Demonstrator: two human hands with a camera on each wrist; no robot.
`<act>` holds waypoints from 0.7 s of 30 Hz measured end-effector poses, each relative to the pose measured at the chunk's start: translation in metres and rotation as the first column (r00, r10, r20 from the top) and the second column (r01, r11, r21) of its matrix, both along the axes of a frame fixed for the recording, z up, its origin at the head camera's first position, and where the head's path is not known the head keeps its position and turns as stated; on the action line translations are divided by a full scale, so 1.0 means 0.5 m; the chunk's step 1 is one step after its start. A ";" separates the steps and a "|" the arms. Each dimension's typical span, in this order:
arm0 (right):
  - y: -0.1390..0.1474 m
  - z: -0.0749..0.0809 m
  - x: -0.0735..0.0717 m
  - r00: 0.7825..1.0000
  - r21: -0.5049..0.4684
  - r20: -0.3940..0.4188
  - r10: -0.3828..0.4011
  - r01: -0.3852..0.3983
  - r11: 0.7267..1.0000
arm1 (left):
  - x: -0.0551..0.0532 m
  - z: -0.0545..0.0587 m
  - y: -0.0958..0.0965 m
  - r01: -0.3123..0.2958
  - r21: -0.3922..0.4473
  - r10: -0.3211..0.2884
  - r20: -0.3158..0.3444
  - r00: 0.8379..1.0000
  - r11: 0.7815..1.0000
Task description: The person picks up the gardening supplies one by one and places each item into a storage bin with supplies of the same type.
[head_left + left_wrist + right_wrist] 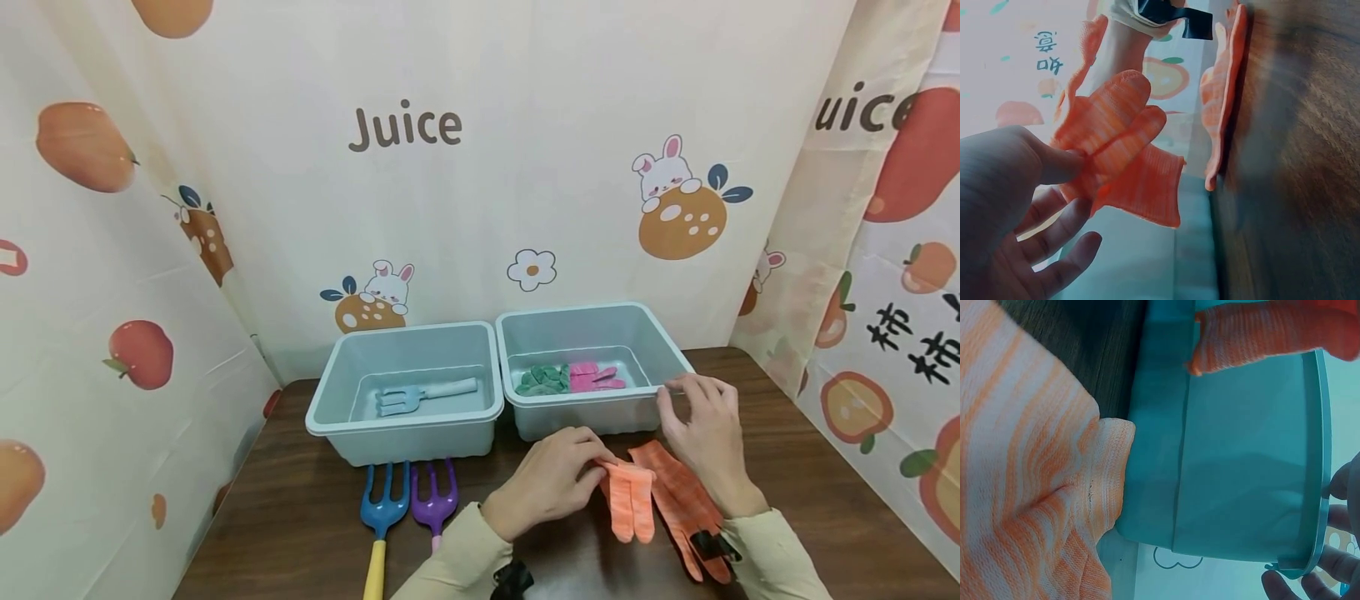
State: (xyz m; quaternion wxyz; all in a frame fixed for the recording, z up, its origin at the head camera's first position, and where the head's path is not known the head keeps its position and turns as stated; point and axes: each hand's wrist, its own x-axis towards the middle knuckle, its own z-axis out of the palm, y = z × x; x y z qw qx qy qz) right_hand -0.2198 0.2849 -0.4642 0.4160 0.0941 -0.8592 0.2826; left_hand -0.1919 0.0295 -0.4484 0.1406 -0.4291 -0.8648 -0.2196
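Note:
An orange knitted glove point(632, 496) hangs from my left hand point(551, 479), which pinches it between thumb and fingers in front of the right bin; its fingers dangle down. The left wrist view shows the thumb pressed on the glove point(1116, 125). My right hand point(705, 433) grips the front right corner of the right light-blue bin point(585, 408), fingers over the rim point(1322, 456). A second orange glove point(678, 500) lies on the table beneath the right forearm. Inside the right bin lie a green glove point(543, 380) and a pink glove point(592, 377).
A left light-blue bin point(405, 433) holds a grey-blue garden fork point(427, 393). In front of it, on the brown table point(270, 517), lie a blue fork with a yellow handle point(386, 504) and a purple fork point(435, 500). A printed curtain point(480, 192) surrounds the table.

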 end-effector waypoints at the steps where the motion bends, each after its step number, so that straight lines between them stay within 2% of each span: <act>1: 0.000 -0.001 0.000 1.000 -0.001 -0.002 0.003 -0.003 1.000 | 0.000 0.001 0.000 -0.001 0.002 0.001 0.001 1.000 1.000; 21: -0.001 -0.001 -0.004 1.000 0.006 -0.014 0.007 -0.007 1.000 | -0.007 0.021 -0.011 0.010 0.055 -0.012 0.038 0.999 0.998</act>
